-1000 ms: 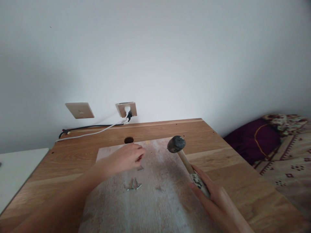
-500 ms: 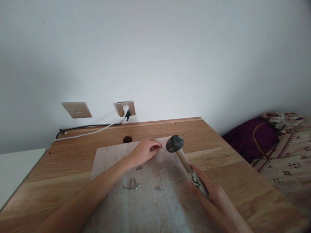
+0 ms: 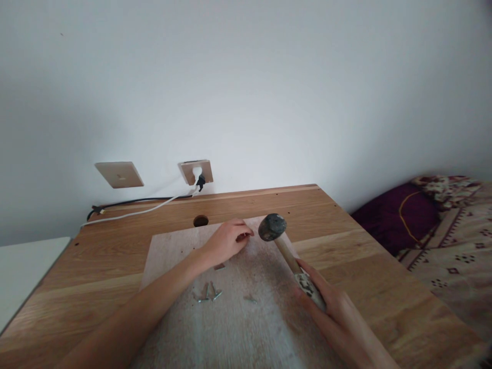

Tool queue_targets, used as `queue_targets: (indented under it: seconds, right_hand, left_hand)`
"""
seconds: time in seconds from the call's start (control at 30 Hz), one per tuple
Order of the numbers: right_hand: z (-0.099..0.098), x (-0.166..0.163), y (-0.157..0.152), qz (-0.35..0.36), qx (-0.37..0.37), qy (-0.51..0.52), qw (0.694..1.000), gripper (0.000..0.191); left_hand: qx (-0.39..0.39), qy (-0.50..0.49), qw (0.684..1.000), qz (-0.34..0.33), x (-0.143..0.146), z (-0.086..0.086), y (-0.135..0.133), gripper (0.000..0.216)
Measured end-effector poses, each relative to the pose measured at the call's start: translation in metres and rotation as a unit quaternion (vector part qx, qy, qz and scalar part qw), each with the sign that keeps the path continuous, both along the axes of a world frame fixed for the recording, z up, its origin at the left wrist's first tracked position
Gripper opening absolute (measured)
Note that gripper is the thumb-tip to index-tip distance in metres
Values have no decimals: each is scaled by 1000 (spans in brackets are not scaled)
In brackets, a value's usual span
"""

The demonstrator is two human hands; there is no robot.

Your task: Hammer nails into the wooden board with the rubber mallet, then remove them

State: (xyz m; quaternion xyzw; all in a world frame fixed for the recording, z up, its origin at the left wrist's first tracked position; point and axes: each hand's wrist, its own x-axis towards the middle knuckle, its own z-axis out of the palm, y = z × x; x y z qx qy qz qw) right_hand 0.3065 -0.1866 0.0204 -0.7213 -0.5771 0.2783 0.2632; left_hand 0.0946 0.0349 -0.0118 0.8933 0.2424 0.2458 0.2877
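A mallet with a dark head [image 3: 272, 227] and a wooden handle is gripped in my right hand [image 3: 326, 302], fingers wrapped round its patterned lower end. The head hangs over the right side of a pale wooden board [image 3: 226, 333]. Near the board's far edge, my left hand [image 3: 230, 240] is curled with thumb and fingertips pinched together. What sits between those fingertips is too small to make out. Several metal screws or nails [image 3: 208, 293] lie on the board, nearer to me than the left hand. Another small metal piece [image 3: 250, 299] lies to their right.
The board rests on a wooden table [image 3: 346, 246] with a round cable hole [image 3: 200, 221]. A white cable [image 3: 154, 208] and a black one run from a wall socket [image 3: 197, 172] along the back edge. Purple cloth [image 3: 395, 218] lies on patterned bedding at right.
The mallet and my right hand have shifted slightly left in the picture, and the whole view has moved a little with them. My left hand keeps its pinch at nearly the same place.
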Motion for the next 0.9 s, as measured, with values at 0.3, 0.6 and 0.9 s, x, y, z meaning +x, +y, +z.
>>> queue_targets:
  seconds: [0.3,0.6,0.9]
  right_hand:
    - [-7,-2,0,4,-3,6,1000,66]
    - [3,-14,9,25,9,-5,1000,63]
    - [-8,-12,6,31,-6,-29,999,63]
  left_hand:
    - [-5,-12,1000,-7,4,-1,-2,27]
    - [-124,-14,991,42,7,2,0,51]
    - [-132,-15,990,47,6,2,1,42]
